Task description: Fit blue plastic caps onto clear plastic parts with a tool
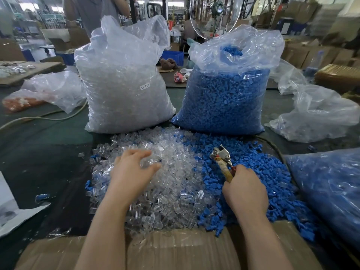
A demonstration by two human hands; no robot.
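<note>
bare left hand over clear parts

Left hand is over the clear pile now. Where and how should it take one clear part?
From above, at the crest of the clear parts pile, just ahead of the left hand. Pieces there lie loose on top, so thumb and forefinger could likely pinch one across its narrow sides and lift it straight up. Individual orientation is too small to tell. The right hand holds the tool.

A white label on the clear-parts bag reads "SJ-017".
</note>
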